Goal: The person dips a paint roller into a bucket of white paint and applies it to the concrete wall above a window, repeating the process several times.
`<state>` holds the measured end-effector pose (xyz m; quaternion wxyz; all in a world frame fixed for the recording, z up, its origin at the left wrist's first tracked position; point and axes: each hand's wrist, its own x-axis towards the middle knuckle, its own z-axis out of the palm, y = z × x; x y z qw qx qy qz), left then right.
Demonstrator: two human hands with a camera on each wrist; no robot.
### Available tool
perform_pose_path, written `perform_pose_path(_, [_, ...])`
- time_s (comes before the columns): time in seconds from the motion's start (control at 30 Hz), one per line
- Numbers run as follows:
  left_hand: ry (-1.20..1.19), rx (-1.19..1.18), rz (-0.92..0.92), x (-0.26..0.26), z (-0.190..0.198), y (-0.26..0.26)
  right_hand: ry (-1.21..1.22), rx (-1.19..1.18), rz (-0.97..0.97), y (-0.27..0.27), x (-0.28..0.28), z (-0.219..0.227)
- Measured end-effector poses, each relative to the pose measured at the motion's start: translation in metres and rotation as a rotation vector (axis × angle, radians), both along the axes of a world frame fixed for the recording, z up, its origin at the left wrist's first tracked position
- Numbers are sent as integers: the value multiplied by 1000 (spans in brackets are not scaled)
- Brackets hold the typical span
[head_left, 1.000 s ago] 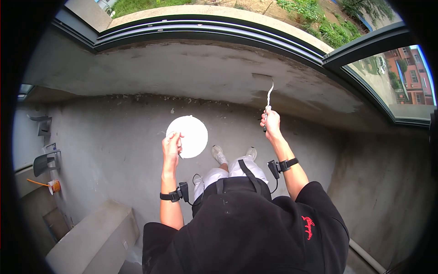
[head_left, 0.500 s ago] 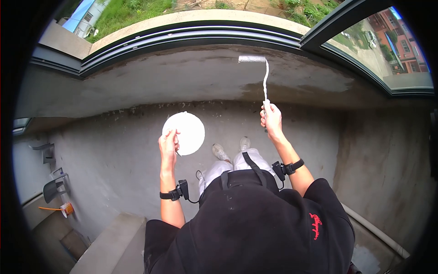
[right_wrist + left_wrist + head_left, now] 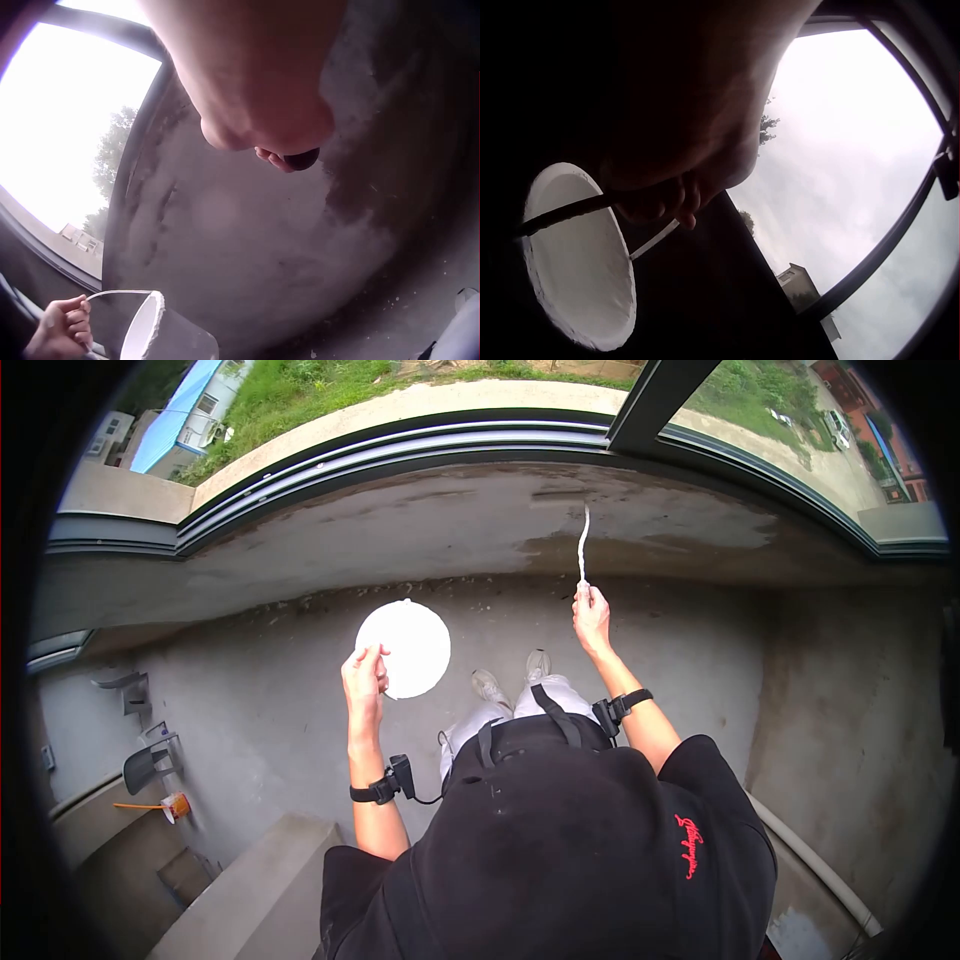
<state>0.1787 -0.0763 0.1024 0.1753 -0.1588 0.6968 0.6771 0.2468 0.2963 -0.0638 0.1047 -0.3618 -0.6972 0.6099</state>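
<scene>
In the head view my left hand (image 3: 364, 678) grips the bail of a white bucket (image 3: 408, 648), which hangs beside my legs. The left wrist view looks into the bucket's pale inside (image 3: 592, 277), with the handle (image 3: 570, 212) running up to curled fingers. My right hand (image 3: 592, 616) holds a paint roller by its grip, its white-coated bent rod (image 3: 583, 542) reaching toward the wall under the window. The roller's sleeve (image 3: 560, 495) looks dark and overlaps the upper wall. From the right wrist, the dark butt of the roller's grip (image 3: 302, 159) shows below the hand.
A grey wall (image 3: 400, 525) with darker damp-looking patches (image 3: 640, 550) runs under the window frame (image 3: 450, 430). My shoes (image 3: 538, 663) stand on the concrete floor. To the left are a dark chair (image 3: 145, 768), an orange-and-white container (image 3: 176, 806) and a concrete ledge (image 3: 250, 880).
The roller has gone up the wall toward the window frame; its sleeve looked white half a second ago and looks dark now. The head view has turned right. The left hand still holds the bucket.
</scene>
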Motion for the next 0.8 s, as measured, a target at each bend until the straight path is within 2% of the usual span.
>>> perform_pose_path(0.07, [-5, -11, 14, 2, 5, 6, -41, 19, 8, -1, -3, -18])
perform_pose_path(0.1, [-2, -5, 34, 1, 6, 7, -91, 119, 17, -1, -8, -43])
perform_pose_path(0.2, [0, -12, 53, 3, 13, 13, -24, 52, -8, -4, -13, -91])
perform_pose_path(0.3, [-24, -17, 31, 2, 18, 17, -114, 116, -40, -10, -22, -142])
perform_pose_path(0.4, [-64, -19, -20, -3, 16, 16, -248, 1, -68, -21, -36, -168])
perform_pose_path(0.53, [-87, 1, -24, -12, -2, -2, -415, -110, -77, -42, -74, -136])
perform_pose_path(0.6, [-98, 29, -5, -12, -4, -3, -637, -252, -30, -37, -89, -134])
perform_pose_path(0.7, [-90, 36, -21, -10, 2, 0, -642, -250, -87, -33, -101, -143])
perform_pose_path(0.77, [-87, 25, -22, -10, 0, -2, -593, -257, -98, -38, -101, -148])
perform_pose_path(0.8, [-82, 22, -23, -11, -1, -2, -496, -322, -74, -40, -98, -143])
